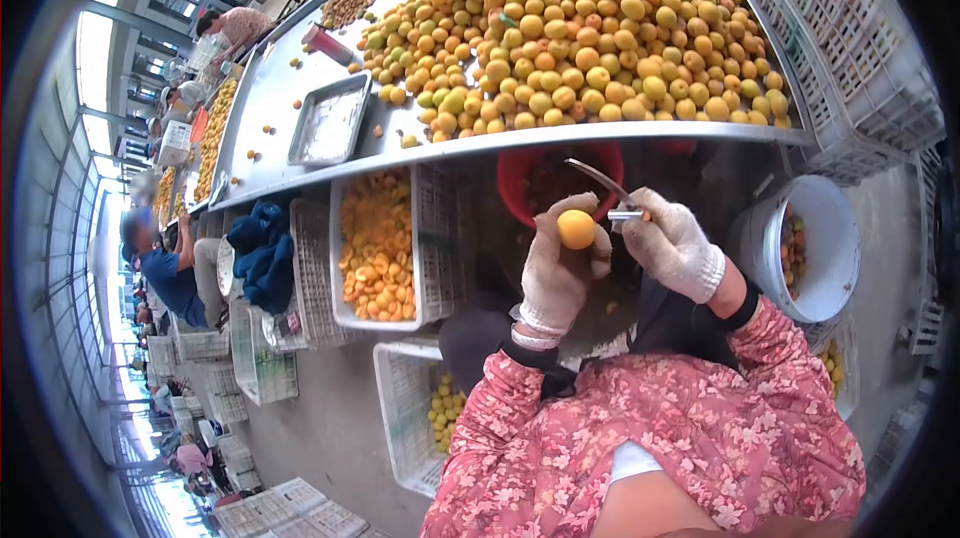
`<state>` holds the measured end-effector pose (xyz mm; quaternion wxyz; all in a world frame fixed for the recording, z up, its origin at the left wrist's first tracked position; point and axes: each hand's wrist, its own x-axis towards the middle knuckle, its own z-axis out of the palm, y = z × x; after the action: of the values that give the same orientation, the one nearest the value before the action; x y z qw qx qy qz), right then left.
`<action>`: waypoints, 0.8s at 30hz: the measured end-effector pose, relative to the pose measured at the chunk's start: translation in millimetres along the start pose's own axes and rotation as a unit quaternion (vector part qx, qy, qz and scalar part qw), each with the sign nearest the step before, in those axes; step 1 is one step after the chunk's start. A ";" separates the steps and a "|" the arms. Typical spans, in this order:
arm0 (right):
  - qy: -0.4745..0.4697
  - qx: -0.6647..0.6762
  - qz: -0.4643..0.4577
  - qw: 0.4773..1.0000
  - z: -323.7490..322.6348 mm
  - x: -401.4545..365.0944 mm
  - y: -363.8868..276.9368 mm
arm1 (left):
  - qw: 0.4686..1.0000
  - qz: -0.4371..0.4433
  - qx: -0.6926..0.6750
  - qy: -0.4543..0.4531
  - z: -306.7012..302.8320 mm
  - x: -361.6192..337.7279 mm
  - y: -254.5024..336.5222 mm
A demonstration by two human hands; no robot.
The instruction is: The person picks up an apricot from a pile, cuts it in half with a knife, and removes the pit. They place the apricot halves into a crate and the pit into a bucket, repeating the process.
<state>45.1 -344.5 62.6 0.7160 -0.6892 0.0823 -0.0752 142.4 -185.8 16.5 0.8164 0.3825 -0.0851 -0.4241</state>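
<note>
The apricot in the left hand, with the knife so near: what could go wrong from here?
1. The curved blade of the knife in the right hand sits close to the left hand, whose fingers wrap the apricot; a slip might cut the glove.
2. The apricot is held in the air below the table edge; it could drop if the grip loosens.
3. The pile of apricots reaches the table edge; some may roll off.

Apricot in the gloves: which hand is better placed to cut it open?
Probably the right hand: it grips the curved knife, blade just above the apricot. The left hand is busy holding it.
</note>
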 end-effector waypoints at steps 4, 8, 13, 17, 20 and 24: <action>0.077 -0.195 -0.148 0.967 32.5 -27.6 18.1 | 0.995 -0.006 -0.064 0.079 22.9 -36.2 -12.2; 0.069 -0.284 -0.213 0.932 52.2 -47.8 30.6 | 0.995 0.030 -0.036 0.091 19.5 -67.3 -30.8; 0.020 0.016 0.025 0.999 57.3 -63.1 13.1 | 0.994 0.034 0.083 0.063 26.3 -94.8 -22.9; -0.004 0.066 0.165 0.984 61.8 -73.7 -2.0 | 0.984 0.067 0.151 0.073 18.5 -108.6 -22.5; -0.006 0.084 0.094 0.992 63.5 -86.9 11.5 | 0.990 0.058 0.105 0.073 9.7 -117.4 -21.1; -0.015 -0.038 -0.069 0.997 82.8 -95.6 16.3 | 0.992 0.051 0.059 0.094 3.0 -124.5 -24.5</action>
<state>-29.9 -242.0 50.6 0.6838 -0.7208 0.0268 -0.1105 47.7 -101.6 24.6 0.8173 0.4635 -0.0519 -0.3384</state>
